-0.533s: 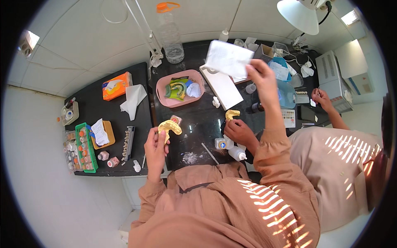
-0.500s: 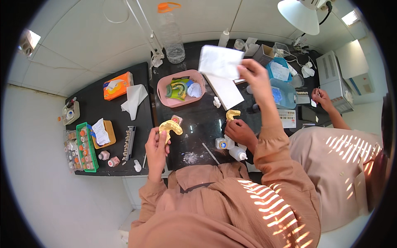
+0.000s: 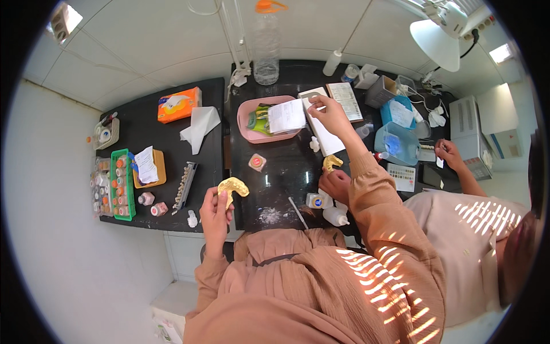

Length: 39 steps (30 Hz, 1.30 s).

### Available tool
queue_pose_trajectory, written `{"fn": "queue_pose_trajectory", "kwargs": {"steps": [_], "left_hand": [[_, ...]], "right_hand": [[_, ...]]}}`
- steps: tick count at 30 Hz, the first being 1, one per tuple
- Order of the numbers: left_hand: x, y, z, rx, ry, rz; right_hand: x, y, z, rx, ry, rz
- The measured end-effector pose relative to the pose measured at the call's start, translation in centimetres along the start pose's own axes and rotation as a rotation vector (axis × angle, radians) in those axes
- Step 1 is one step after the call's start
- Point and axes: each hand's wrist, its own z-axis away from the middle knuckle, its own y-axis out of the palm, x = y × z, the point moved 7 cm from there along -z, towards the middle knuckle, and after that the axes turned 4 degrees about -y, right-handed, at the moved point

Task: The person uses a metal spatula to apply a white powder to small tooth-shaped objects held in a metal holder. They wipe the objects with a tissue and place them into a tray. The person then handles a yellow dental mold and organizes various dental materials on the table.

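Closest to the body, the left hand (image 3: 215, 218) is pinching a curved yellow dental cast (image 3: 235, 187) at its lower end. Farther out, the right hand (image 3: 330, 114), the nearer one, is gripping a white paper (image 3: 287, 117) by its right edge; the sheet is extending leftward over the pink basin (image 3: 243, 133), contact unclear.

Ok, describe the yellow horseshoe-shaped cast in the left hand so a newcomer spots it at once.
Start at the glossy black central table, then find the person's left hand beside its left edge. Between thumb and fingers is the yellow horseshoe-shaped cast. The other yellow cast is farther right, in a co-worker's hand.
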Motion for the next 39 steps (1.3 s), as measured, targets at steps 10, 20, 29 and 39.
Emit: {"fn": "queue_pose_trajectory", "kwargs": {"steps": [10,20,29,39], "left_hand": [[0.1,2.9,-0.4,0.113,0.011,-0.111],[-1.1,3.9,1.6,0.148,0.124,-0.28],[-0.6,1.5,2.0,0.047,0.074,-0.077],[0.4,-4.9,4.0,-0.164,-0.005,0.143]], "right_hand": [[4.9,-9.9,10.2,-0.137,0.072,-0.123],[7.8,-13.1,15.6,-0.243,0.147,-0.147],[15.1,-8.6,13.6,-0.148,0.121,-0.11],[23.4,11.6,15.3,0.568,-0.276,-0.176]]}}
